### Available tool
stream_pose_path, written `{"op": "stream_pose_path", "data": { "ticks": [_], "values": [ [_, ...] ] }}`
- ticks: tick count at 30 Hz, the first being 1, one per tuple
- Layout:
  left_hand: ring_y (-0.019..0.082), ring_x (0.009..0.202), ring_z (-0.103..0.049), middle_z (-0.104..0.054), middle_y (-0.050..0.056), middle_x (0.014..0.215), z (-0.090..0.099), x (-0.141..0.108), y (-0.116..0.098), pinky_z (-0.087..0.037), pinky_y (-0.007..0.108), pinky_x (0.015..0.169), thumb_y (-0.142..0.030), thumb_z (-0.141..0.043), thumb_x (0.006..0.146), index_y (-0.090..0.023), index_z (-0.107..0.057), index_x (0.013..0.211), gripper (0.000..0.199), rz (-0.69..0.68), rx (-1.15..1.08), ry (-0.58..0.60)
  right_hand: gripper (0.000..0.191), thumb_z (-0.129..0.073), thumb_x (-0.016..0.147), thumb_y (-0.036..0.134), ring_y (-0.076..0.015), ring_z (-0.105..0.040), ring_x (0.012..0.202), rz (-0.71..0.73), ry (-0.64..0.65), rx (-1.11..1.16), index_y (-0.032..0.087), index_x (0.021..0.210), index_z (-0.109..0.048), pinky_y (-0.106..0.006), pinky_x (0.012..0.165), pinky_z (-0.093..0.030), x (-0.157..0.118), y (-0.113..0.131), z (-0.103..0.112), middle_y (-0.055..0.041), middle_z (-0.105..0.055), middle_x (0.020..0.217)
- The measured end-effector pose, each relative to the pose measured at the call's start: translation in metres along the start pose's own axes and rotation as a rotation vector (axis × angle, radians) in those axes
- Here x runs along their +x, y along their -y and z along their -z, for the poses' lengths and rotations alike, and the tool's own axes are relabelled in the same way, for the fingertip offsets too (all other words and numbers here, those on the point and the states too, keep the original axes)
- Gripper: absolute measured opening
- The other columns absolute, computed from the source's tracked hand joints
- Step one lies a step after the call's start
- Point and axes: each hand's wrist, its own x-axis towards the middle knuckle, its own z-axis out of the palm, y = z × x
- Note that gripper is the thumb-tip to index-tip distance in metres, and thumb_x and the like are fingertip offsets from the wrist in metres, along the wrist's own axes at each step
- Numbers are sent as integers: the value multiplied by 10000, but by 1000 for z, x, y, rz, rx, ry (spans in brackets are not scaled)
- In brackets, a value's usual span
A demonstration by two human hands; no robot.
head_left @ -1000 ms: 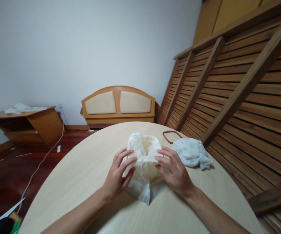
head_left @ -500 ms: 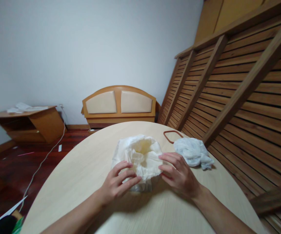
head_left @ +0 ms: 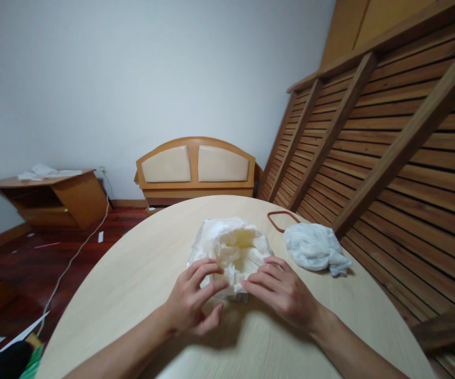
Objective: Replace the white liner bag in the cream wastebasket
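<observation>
A crumpled white plastic bag (head_left: 211,237) stands on the table before me, its mouth spread wide and its inside yellowish. At its front left rim is my left hand (head_left: 196,297), fingers apart and the thumb held away from the plastic. My right hand (head_left: 285,292) grips the front right rim, fingertips on the folded edge and the thumb largely hidden. To the right lies a second, bunched-up pale plastic bag (head_left: 314,247), touched by neither hand. Behind it rests a brown ring-shaped handle (head_left: 269,218), partly covered by that bag.
The round pale wooden table (head_left: 132,279) fills the foreground. A slatted wooden frame (head_left: 369,158) leans close along its right side. Beyond the far edge stands a padded headboard (head_left: 194,166). At left are a low cabinet (head_left: 77,202) with papers and a cable (head_left: 69,268) on the floor.
My right hand has moved left along the front rim. My left thumb has come away from the bag and now shows below it. The view has shifted slightly.
</observation>
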Motion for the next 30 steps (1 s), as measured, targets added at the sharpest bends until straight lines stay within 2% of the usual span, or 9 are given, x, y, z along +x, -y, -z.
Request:
{"op": "stream_pose_path", "data": {
  "ticks": [5,9,13,16,19,23,25,27,30],
  "values": [
    [288,1266,-518,-492,166,1382,4,-1,-5,-526,459,992,-98,-609,849,-209,-494,1364,540,261,88,-134,171,-543,993,138,-146,-586,711,84,42,-3,177,954,-705,-345,827,-430,7,19,-9,18,-697,735],
    [294,1350,-465,-458,172,1443,5,-6,2,-478,485,1061,-97,-623,872,-224,-390,1462,647,308,71,-168,171,-560,988,158,-142,-550,658,135,47,10,170,883,-694,-327,749,-422,11,30,-15,25,-642,662],
    [267,1279,-550,-566,146,1363,9,-10,6,-473,468,1076,-140,-587,910,-220,-414,1437,560,397,-51,-119,183,-544,993,152,-142,-543,654,154,49,24,167,892,-696,-327,729,-419,13,31,-16,28,-630,653],
    [274,1251,-587,-592,153,1353,13,-9,8,-492,460,1061,-228,-579,933,-211,-402,1439,537,495,-160,-22,179,-551,990,149,-139,-541,647,185,66,36,167,890,-698,-321,720,-419,13,29,-15,30,-626,652],
    [301,1356,-505,-514,181,1454,17,-6,9,-452,504,1105,-264,-540,960,-202,-396,1451,515,499,-237,62,170,-565,984,152,-136,-538,633,201,77,36,177,880,-697,-317,708,-420,13,27,-15,34,-618,640],
    [331,1405,-425,-436,188,1489,24,-3,10,-429,566,1106,-236,-592,921,-212,-402,1446,559,448,-141,-43,165,-565,986,160,-136,-542,629,195,74,36,179,892,-699,-320,685,-416,14,27,-14,36,-616,633],
    [309,1329,-492,-491,169,1414,26,-4,9,-478,530,1061,-193,-631,890,-227,-442,1407,552,382,-70,-85,153,-571,982,161,-139,-543,628,190,77,34,176,899,-698,-324,679,-409,14,27,-14,36,-614,635],
    [264,1226,-564,-558,144,1314,26,-6,9,-524,456,1009,-142,-632,881,-232,-486,1357,507,336,-43,-63,145,-575,979,163,-142,-539,631,188,85,32,175,899,-696,-325,670,-399,13,28,-15,35,-611,636],
    [229,1137,-612,-616,126,1218,22,-7,9,-552,389,958,-87,-575,884,-224,-512,1312,453,364,-73,-16,141,-579,976,158,-144,-530,630,189,102,35,175,893,-692,-325,653,-385,13,27,-16,35,-607,636]
  ]
}}
